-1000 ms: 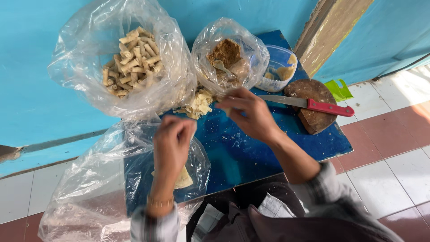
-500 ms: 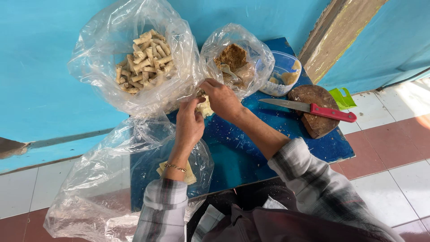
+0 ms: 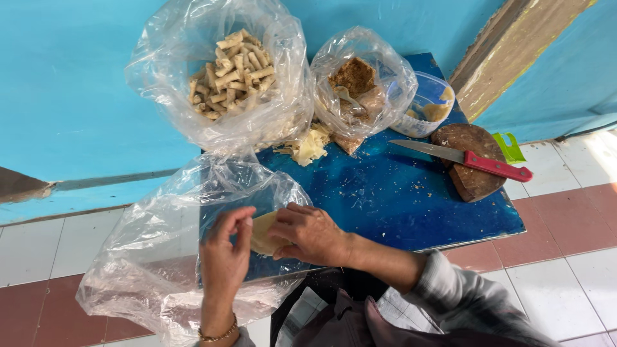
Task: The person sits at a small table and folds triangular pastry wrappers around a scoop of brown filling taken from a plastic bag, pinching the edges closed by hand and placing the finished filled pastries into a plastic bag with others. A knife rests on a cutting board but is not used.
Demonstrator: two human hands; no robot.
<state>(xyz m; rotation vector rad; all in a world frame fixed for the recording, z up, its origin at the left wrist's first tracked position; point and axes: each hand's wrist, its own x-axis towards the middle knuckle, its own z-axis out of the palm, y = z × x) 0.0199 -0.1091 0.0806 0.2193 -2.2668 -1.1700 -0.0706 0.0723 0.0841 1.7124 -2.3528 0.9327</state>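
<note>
Two hands on one thin wrapper

Both hands hold a pale wrapper sheet (image 3: 262,232) above the blue tabletop (image 3: 398,199). Left hand (image 3: 226,257) fingers and right hand (image 3: 308,234) fingers pinch its edges. It looks light, soft, easily torn; better hold it at the edges.

A bright turquoise wall (image 3: 71,96) fills the upper part of the view, with a worn wooden post (image 3: 508,45) slanting along it at the upper right. Below lies a floor (image 3: 565,257) of white and reddish-brown tiles with pale grout lines. A low table with a scuffed, crumb-speckled blue top (image 3: 398,199) stands against the wall. Even daylight falls across everything.
</note>
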